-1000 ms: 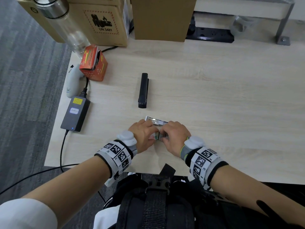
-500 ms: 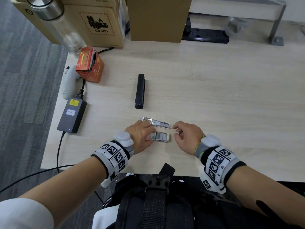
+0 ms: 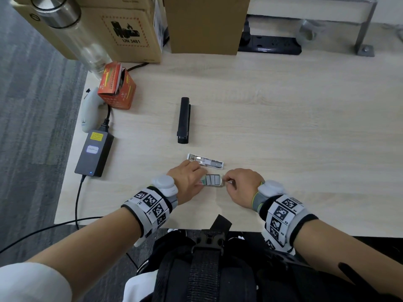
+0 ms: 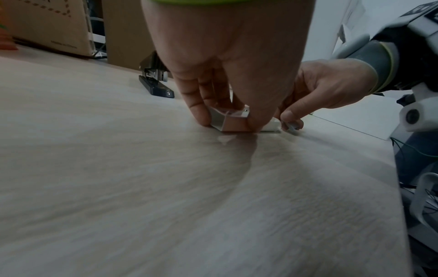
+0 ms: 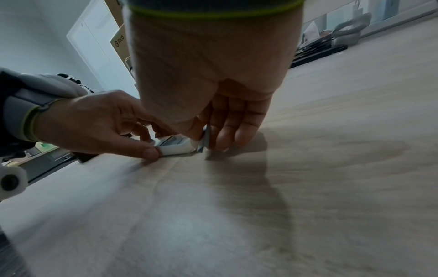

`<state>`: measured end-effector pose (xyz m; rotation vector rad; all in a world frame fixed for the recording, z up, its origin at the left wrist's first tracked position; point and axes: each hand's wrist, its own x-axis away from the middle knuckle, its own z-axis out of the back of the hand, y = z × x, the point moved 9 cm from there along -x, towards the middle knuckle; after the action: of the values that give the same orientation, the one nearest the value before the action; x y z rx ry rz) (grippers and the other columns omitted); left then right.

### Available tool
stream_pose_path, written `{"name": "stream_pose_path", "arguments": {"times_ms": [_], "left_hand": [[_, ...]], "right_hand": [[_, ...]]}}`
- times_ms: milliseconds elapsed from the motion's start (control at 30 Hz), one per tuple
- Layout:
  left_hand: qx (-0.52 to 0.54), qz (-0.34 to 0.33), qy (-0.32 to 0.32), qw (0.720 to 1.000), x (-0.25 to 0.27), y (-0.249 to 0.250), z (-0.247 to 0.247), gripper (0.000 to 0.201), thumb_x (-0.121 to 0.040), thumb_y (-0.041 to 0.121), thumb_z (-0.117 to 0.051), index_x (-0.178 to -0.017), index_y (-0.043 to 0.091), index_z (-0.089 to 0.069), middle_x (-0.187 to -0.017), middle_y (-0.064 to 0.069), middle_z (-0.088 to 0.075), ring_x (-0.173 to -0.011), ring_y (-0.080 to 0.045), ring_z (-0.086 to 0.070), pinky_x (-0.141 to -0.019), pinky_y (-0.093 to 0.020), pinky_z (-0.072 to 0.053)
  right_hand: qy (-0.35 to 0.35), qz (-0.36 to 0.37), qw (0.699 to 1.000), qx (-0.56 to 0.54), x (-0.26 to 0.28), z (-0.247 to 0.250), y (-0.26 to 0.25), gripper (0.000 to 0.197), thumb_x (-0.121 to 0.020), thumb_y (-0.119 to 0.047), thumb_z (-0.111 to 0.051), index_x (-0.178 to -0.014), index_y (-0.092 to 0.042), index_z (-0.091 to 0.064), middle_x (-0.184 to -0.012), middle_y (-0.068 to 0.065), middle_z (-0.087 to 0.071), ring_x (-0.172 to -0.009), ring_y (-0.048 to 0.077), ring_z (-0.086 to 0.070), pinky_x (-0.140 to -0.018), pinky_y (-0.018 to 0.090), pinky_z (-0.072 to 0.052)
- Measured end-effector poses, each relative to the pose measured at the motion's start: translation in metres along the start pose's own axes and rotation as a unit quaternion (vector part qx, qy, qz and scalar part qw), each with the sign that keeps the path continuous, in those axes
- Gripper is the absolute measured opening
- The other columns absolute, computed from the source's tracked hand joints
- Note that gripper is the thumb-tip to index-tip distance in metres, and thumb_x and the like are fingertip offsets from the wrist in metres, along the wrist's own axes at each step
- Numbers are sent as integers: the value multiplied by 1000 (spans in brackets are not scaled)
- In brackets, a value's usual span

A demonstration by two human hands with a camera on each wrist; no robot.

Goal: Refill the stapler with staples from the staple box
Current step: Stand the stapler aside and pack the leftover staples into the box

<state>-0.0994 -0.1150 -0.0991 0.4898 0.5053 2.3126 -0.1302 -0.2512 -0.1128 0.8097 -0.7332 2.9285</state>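
The small white staple box (image 3: pixel 212 179) lies open near the table's front edge, with grey rows of staples showing. My left hand (image 3: pixel 201 178) grips its left end between thumb and fingers (image 4: pixel 200 114). My right hand (image 3: pixel 225 181) pinches a thin grey flap (image 5: pixel 206 138) at the box's right end (image 5: pixel 175 147). The black stapler (image 3: pixel 183 119) lies shut further back, a hand's length beyond the box, and neither hand touches it. A silver metal strip (image 3: pixel 205 161) rests just behind the box.
At the left stand an orange carton (image 3: pixel 117 88), a black power adapter (image 3: pixel 94 152) with its cable, and a white device (image 3: pixel 89 112). Cardboard boxes (image 3: pixel 202 25) and a glass bottle (image 3: pixel 72 29) line the back. The table's right half (image 3: pixel 305 127) is bare wood.
My right hand drew away to the right of the box half a second ago and has come back to its right end. The left hand stays on the box.
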Motion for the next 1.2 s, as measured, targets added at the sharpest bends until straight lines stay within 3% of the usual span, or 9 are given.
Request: {"name": "stream_pose_path", "arguments": {"times_ms": [333, 500, 600, 733, 833, 933, 1000, 1067, 1200], "left_hand": [[2, 1, 0, 1000, -7, 13, -3, 34, -79, 22, -65, -112, 12, -60, -103, -10, -61, -96, -32, -53, -67, -38, -49], [0, -2, 5, 1000, -6, 17, -1, 34, -76, 19, -66, -110, 15, -61, -97, -9, -61, -90, -31, -55, -61, -35, -49], [4, 3, -4, 1000, -8, 19, -3, 36, -79, 20, -64, -114, 17, -59, -102, -8, -60, -96, -29, -52, -64, -35, -47], [-14, 2, -19, 1000, -11, 21, -1, 38, -83, 30, -61, -118, 17, -57, -106, -8, -60, -100, -30, -52, -72, -38, -51], [-15, -20, 17, 1000, -7, 21, 15, 40, -81, 45, -55, -109, 17, -61, -100, -6, -63, -93, -28, -56, -67, -40, -54], [16, -19, 117, 993, -1, 10, 41, 27, -81, 34, -60, -98, 13, -61, -96, -7, -61, -84, -27, -56, -57, -37, -52], [25, 12, 154, 988, -1, -5, 54, 26, -79, 21, -67, -101, 12, -58, -100, -10, -58, -85, -28, -53, -61, -40, -51], [36, 52, 151, 987, -5, -22, 56, 33, -78, 16, -68, -108, 14, -55, -108, -9, -55, -92, -28, -53, -67, -42, -53], [44, 93, 81, 991, -15, -35, 41, 41, -82, 17, -64, -120, 18, -51, -118, -6, -55, -100, -27, -53, -76, -40, -52]], "right_hand": [[-2, -7, 1000, -24, 0, 2, -5, 19, -80, -25, -54, -94, -28, -67, -92, -3, -70, -85, 24, -62, -71, 27, -48], [-7, 7, 999, -35, 0, 1, -11, 19, -82, -22, -54, -96, -26, -67, -94, -1, -70, -86, 24, -61, -70, 26, -44], [-12, 18, 999, -40, 0, 0, -14, 18, -84, -21, -54, -96, -25, -67, -92, 1, -69, -85, 25, -61, -69, 27, -43], [2, 18, 998, -63, -1, 6, -12, 16, -83, -20, -56, -94, -26, -67, -83, -3, -69, -78, 21, -61, -67, 26, -45], [52, 11, 990, -131, -1, 22, -4, 13, -84, -16, -61, -90, -25, -69, -83, -4, -69, -75, 18, -62, -71, 27, -49], [96, -35, 976, -193, -3, 33, 13, 13, -80, -13, -69, -85, -24, -70, -79, -4, -68, -68, 13, -60, -71, 27, -52], [99, -71, 968, -220, -4, 33, 22, 21, -76, -9, -72, -86, -28, -69, -76, -6, -67, -63, 10, -57, -70, 25, -51], [98, -85, 965, -226, -6, 33, 25, 23, -76, -7, -71, -86, -27, -69, -73, -8, -65, -63, 9, -57, -70, 24, -51], [121, -76, 963, -228, -8, 39, 19, 12, -80, -13, -70, -86, -23, -68, -73, -9, -63, -68, 12, -59, -71, 26, -52]]}}
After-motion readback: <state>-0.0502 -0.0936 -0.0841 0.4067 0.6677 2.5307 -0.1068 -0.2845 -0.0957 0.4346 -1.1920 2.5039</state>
